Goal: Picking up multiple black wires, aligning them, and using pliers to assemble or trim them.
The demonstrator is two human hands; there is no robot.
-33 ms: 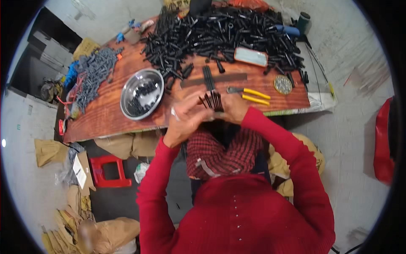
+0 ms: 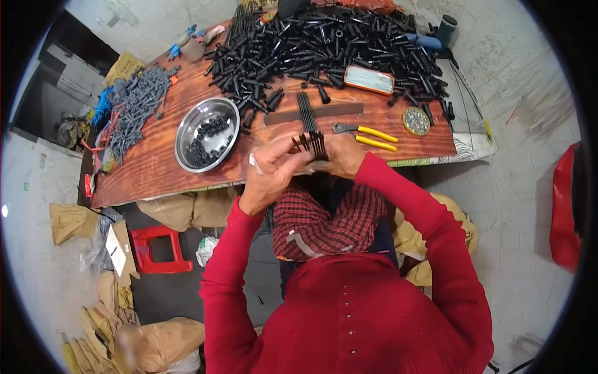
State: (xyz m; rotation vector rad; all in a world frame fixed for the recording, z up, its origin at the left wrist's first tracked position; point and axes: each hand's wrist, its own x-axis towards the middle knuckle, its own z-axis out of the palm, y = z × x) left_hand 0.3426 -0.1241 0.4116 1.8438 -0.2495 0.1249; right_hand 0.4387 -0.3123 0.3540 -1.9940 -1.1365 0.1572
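1. Head view, only one we've got. Our landmark is the round shiny steel bowl [image 2: 207, 134] sitting on the wood-grain tabletop [image 2: 156, 168]; it's got a handful of small black ring-shaped bits in the bottom.

2. Just right of the bowl, at the near edge of the table, we've got both hands up together. Our left hand [image 2: 274, 171] is curled with the fingers closed onto a bundle of thin black rods [image 2: 311, 144], and our right hand [image 2: 342, 156] is wrapped on the same bundle from the other side. So both are clamped on the rods, which stick up between the two hands, fanned a bit at the top.

3. Past the hands, right of the bowl, more black rods lie across a flat brown strip [image 2: 324, 112] on the table.

4. Further right of the bowl lies a pair of yellow-handled pliers [image 2: 370, 136], then a small round tin with pale dots in it [image 2: 416, 121].

5. Behind the bowl, and off to its right, there's a huge heap of short black plastic tubes [image 2: 324, 43], with a flat orange-edged rectangular case [image 2: 369, 80] lying at its near edge.

6. Left of the bowl is a pile of grey plastic pieces [image 2: 137, 106].

7. Below the bowl, down on the floor, a small red plastic stool [image 2: 159, 249] sits among brown paper sacks [image 2: 75, 221].
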